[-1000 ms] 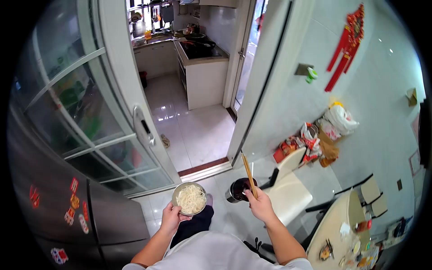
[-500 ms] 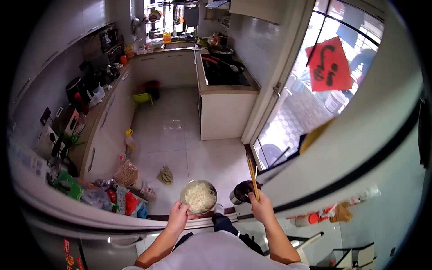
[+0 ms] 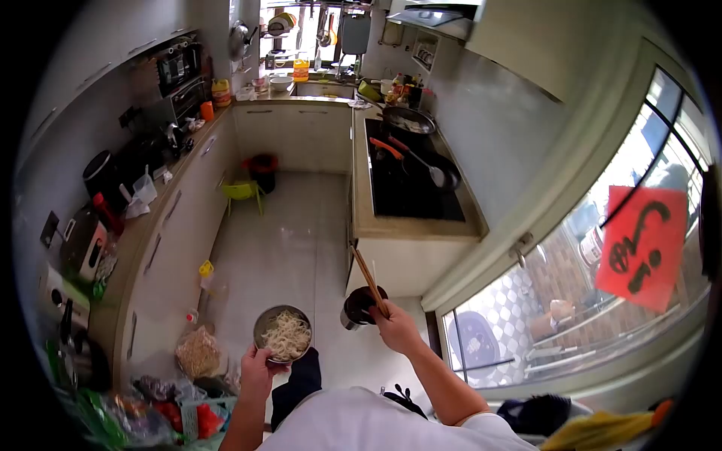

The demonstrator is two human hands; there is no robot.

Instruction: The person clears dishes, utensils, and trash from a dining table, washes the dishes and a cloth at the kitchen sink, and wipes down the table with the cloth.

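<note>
My left hand (image 3: 258, 368) is closed on the near rim of a metal bowl (image 3: 262, 323). Pale noodles (image 3: 288, 336) lie inside it. To its right, my right hand (image 3: 396, 328) grips a pair of wooden chopsticks (image 3: 365, 270) pointing forward and up. The same hand also has hold of a dark cup with a shiny metal side (image 3: 350, 317); what the cup contains cannot be made out. Both hands are in front of my body above the tiled floor, apart from each other.
Ahead on the right is a counter with a black cooktop (image 3: 410, 188), a frying pan (image 3: 410, 120) and a ladle (image 3: 436, 175). A glass door (image 3: 481, 342) stands right. Bags (image 3: 199, 352) lie at lower left; a green stool (image 3: 242, 191) is farther in.
I have moved forward past the doorway, and the cooktop counter is nearer. Both hands still hold the same things. The cloth on the floor is out of sight.
</note>
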